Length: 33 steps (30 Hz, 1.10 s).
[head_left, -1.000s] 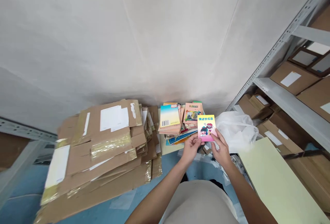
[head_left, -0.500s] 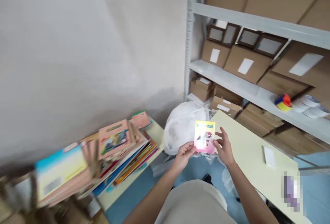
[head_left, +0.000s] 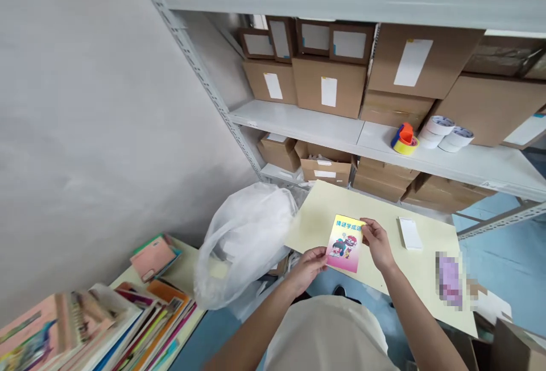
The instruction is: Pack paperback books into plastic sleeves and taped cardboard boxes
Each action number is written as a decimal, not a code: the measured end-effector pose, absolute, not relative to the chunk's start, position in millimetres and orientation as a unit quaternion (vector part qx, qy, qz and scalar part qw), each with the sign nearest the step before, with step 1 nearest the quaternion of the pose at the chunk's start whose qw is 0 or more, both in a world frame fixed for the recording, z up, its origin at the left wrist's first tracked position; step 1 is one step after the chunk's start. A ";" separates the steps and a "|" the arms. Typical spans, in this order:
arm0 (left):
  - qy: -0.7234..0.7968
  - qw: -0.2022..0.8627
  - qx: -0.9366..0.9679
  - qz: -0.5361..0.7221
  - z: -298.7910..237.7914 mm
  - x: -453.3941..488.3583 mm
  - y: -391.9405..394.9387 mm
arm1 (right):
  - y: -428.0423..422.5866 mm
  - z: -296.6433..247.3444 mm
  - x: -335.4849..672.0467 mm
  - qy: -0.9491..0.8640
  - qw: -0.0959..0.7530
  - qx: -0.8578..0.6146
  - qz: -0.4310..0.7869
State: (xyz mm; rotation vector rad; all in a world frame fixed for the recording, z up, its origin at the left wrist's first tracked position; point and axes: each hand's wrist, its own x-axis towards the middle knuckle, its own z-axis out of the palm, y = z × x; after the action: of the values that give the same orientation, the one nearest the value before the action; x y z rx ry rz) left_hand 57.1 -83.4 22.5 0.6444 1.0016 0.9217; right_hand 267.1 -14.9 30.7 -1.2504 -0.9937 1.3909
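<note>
A small booklet point(head_left: 344, 244) with a yellow-to-pink cover, blue Chinese title and cartoon figures is held face up in front of me. My left hand point(head_left: 313, 264) pinches its lower left edge. At its upper right corner, my right hand point(head_left: 377, 241) grips it between thumb and fingers. Both hands hold it over the near edge of a pale yellow table point(head_left: 307, 223). On that table, to the right, lie a white pad or stack of paper point(head_left: 410, 233) and a blurred-out purple item point(head_left: 449, 281).
A clear plastic bag point(head_left: 247, 229) bulges left of the table. Stacked books point(head_left: 140, 325) fill another table at lower left. Grey shelving point(head_left: 298, 123) ahead carries cardboard boxes point(head_left: 330, 86), a tape dispenser point(head_left: 404, 139) and white tape rolls point(head_left: 441, 126). An open carton point(head_left: 518, 345) stands at lower right.
My view has turned right, so the books shift left and more shelving and table show. The booklet has come over the table, and my right hand has moved up to its top corner.
</note>
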 end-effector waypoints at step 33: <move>0.443 0.740 0.375 0.341 -5.8 20.9 21.7 | 31.5 57.6 267.9 -0.653 0.429 -0.533 0.326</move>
State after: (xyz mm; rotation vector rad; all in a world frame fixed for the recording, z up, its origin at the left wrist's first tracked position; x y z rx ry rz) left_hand 20.9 21.7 -5.8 0.8216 0.9716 0.7482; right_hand 267.9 31.5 57.6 -1.3304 -1.6305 0.8128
